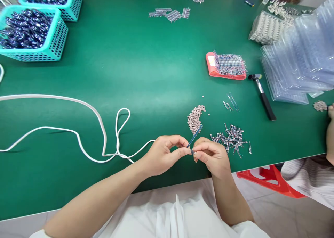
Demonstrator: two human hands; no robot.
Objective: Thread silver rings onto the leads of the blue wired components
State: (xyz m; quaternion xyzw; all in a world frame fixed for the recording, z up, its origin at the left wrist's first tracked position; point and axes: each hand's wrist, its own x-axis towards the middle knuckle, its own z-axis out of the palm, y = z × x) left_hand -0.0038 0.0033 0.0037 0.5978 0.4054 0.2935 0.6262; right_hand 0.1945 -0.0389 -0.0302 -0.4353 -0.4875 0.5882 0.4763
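Observation:
My left hand (165,155) pinches a thin blue strip (195,135) between thumb and fingers, its free end slanting up and to the right. Close against it, my right hand (214,156) has thumb and fingertips closed at the strip's lower end, on a tiny silvery piece (193,152) whose exact kind I cannot make out. Just beyond the strip lies a pile of small pinkish round discs (194,119). Beside my right hand is a heap of small blue-and-silver wired pieces (232,138). A few thin blue strips (233,101) lie farther back.
A black-handled hammer (264,99) lies right of a red-wrapped bundle of wired parts (229,66). Stacked clear plastic trays (300,57) rise at the right. White cords (91,107) loop across the left, below turquoise baskets (56,43). A co-worker's hand (331,113) rests at the right edge.

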